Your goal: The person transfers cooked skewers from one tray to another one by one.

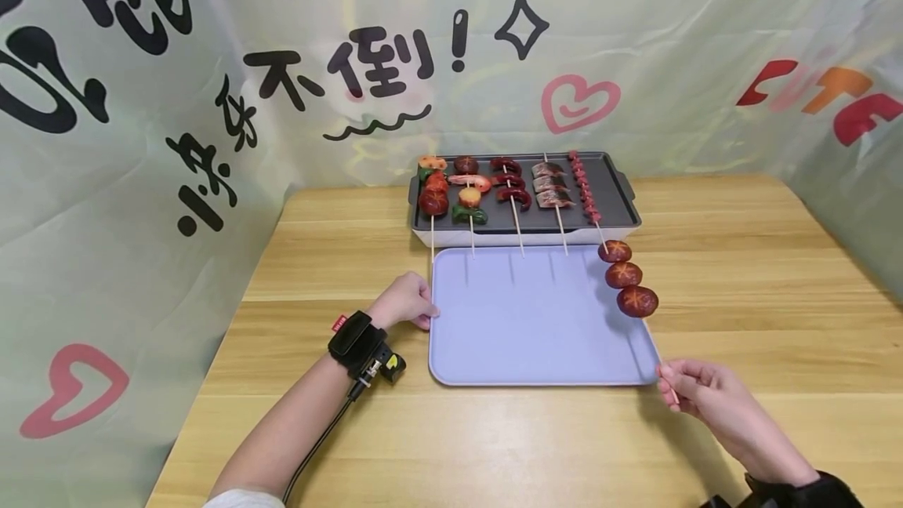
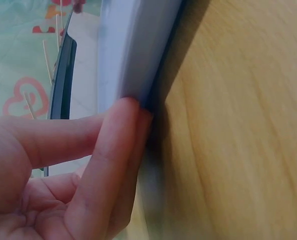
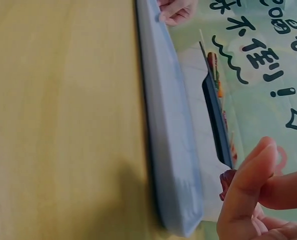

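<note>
My left hand (image 1: 407,300) pinches the left edge of a lavender tray (image 1: 522,335) that lies on the table; thumb and fingertips meet at the rim in the left wrist view. Between the thumb and fingers of my right hand (image 1: 712,402) is the bare stick end of a mushroom skewer (image 1: 624,275). Its three brown, cross-cut mushrooms hang over the tray's right side, pointing toward the grill. Behind the tray stands a dark grill pan (image 1: 615,190) with several food skewers across it, their sticks reaching out over the tray's back edge.
On the pan lie a red meat skewer (image 1: 584,186), a fish skewer (image 1: 553,185), a dark red sausage-like skewer (image 1: 509,183) and mixed vegetable skewers on the left. A printed cloth (image 1: 437,108) closes off the back and sides of the wooden table (image 1: 748,281).
</note>
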`<action>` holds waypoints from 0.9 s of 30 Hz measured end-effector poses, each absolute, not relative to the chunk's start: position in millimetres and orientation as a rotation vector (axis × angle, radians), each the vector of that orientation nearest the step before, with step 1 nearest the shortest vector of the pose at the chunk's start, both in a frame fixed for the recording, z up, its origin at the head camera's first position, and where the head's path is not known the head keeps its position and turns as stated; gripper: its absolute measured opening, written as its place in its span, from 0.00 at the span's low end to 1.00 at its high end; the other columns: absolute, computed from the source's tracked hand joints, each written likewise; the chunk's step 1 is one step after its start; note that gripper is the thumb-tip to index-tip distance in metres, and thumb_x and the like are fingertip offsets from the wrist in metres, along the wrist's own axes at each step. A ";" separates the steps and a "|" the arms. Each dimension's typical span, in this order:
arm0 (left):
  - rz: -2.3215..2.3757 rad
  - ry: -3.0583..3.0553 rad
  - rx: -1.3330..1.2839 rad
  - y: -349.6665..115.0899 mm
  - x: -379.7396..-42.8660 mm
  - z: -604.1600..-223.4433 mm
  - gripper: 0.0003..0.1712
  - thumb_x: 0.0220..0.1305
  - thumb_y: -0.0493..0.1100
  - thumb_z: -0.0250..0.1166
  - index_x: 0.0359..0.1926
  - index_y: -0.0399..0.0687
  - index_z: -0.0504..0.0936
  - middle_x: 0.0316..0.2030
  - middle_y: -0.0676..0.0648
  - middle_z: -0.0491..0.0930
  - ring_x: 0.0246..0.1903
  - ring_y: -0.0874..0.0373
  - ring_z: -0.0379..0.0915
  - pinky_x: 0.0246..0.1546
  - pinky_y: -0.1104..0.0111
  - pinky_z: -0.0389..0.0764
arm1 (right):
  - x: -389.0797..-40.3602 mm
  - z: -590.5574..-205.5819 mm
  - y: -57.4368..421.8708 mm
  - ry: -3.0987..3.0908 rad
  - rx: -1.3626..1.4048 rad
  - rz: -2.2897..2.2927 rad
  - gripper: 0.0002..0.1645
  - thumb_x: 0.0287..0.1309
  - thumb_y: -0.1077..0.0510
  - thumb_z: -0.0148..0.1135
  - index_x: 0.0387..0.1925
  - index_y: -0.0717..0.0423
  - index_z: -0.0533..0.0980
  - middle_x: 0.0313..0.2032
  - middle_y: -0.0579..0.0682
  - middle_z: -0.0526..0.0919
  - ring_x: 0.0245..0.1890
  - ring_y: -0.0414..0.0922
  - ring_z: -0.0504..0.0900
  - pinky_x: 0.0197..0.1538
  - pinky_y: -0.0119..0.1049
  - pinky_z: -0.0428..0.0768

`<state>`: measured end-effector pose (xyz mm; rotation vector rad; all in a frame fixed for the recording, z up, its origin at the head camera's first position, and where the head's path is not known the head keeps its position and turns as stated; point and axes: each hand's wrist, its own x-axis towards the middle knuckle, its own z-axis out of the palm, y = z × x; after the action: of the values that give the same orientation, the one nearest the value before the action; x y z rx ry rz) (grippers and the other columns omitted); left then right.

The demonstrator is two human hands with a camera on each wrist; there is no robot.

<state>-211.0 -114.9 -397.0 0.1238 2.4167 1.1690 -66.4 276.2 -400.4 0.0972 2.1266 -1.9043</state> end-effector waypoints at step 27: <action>1.170 2.421 0.119 -114.6 -210.8 -397.1 0.15 0.50 0.26 0.64 0.15 0.39 0.69 0.15 0.45 0.74 0.12 0.62 0.73 0.19 0.72 0.82 | -77.6 -404.0 263.0 2.175 0.229 -1.671 0.12 0.64 0.64 0.48 0.38 0.73 0.71 0.26 0.46 0.79 0.26 0.36 0.77 0.31 0.30 0.81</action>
<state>-210.8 -114.6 -397.1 0.1186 2.4208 1.1704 -77.6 263.0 -404.0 0.2290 2.1752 -1.6714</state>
